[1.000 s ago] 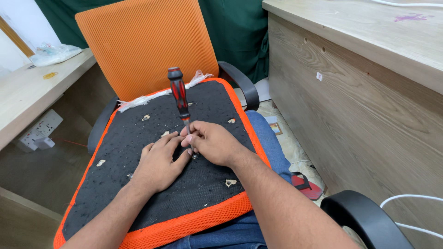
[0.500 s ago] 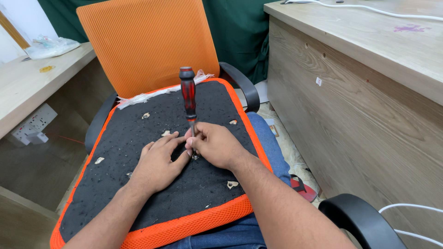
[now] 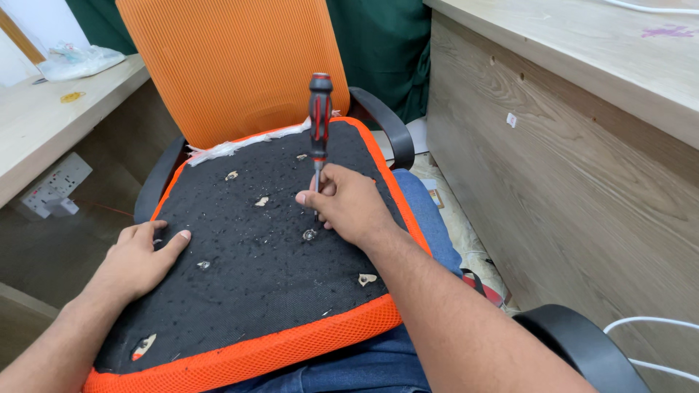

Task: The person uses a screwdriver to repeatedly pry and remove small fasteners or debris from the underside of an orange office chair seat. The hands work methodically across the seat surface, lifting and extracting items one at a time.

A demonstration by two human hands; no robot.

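My right hand (image 3: 349, 207) pinches the red-and-black screwdriver (image 3: 319, 120) by its shaft, handle pointing to twelve o'clock, upright on the black seat underside (image 3: 255, 291); my left hand (image 3: 138, 258) lies flat at eight o'clock.

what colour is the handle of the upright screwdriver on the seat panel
Red and black handle of the screwdriver, clearest in the head view.

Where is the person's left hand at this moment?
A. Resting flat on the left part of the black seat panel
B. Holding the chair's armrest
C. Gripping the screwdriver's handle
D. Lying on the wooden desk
A: the left hand lies palm down on the black seat panel, apart from the screwdriver, whose shaft the right hand steadies upright.
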